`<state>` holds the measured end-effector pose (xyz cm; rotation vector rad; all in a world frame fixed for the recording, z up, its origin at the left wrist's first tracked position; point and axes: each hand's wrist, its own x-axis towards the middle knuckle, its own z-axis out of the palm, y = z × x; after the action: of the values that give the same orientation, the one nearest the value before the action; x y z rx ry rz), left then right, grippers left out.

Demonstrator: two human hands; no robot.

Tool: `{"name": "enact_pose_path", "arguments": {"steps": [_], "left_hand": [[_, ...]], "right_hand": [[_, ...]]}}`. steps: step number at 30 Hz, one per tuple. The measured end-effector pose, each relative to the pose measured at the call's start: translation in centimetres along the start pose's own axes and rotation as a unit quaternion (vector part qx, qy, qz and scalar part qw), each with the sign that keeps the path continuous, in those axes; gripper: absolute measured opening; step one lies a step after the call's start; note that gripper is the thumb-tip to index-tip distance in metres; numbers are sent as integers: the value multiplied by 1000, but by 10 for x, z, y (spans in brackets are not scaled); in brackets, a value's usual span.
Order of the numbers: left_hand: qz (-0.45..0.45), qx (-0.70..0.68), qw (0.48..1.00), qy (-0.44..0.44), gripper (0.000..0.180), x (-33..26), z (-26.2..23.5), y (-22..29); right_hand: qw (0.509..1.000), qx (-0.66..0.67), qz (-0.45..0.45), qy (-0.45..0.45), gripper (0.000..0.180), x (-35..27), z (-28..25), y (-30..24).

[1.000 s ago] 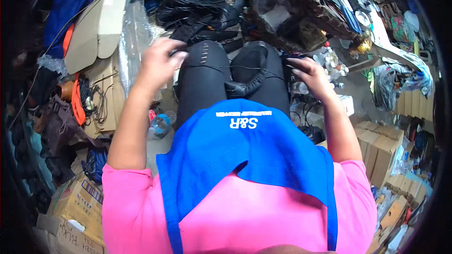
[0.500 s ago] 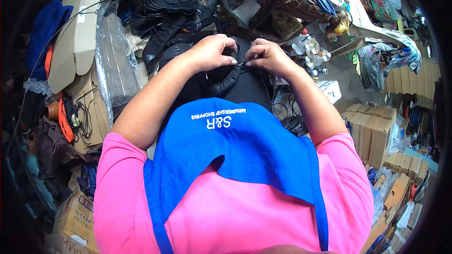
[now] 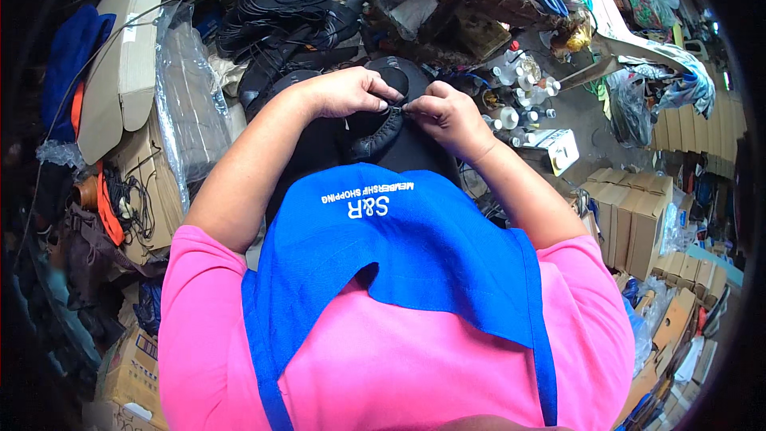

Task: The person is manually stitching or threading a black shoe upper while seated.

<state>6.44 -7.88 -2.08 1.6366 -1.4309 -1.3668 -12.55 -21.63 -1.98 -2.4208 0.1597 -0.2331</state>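
A black shoe upper (image 3: 375,132) lies on my lap, over black trousers and above a blue apron (image 3: 415,247). My left hand (image 3: 347,89) pinches its upper edge with closed fingers. My right hand (image 3: 447,116) meets it at the same spot, fingertips pinched on the black piece near a small seam. The two hands touch each other over the shoe part. What lies between the fingertips is too small to tell.
A pile of black shoe soles (image 3: 287,24) lies ahead. Flat cardboard and a plastic-wrapped bundle (image 3: 187,104) stand at my left. Small white bottles (image 3: 519,108) and a white box (image 3: 558,148) sit on the right, with stacked cardboard boxes (image 3: 638,215) further right.
Both hands came together from my knees to the middle of my lap and took hold of the black shoe upper. The view tilted slightly.
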Motion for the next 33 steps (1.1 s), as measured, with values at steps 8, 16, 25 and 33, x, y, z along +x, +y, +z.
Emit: {"name": "enact_pose_path", "arguments": {"steps": [8, 16, 25, 33], "left_hand": [[-2, 165, 986, -5, 34, 2, -3, 13], [14, 211, 909, 359, 47, -15, 30, 7], [-177, 179, 933, 257, 25, -125, -1, -21], [191, -643, 677, 303, 34, -63, 13, 35]], "right_hand": [[943, -263, -93, -181, 17, 35, -20, -43], [962, 187, 99, -171, 20, 26, -12, 12], [991, 80, 38, -101, 25, 5, -8, 22], [589, 732, 257, 227, 45, 27, 21, 41]]}}
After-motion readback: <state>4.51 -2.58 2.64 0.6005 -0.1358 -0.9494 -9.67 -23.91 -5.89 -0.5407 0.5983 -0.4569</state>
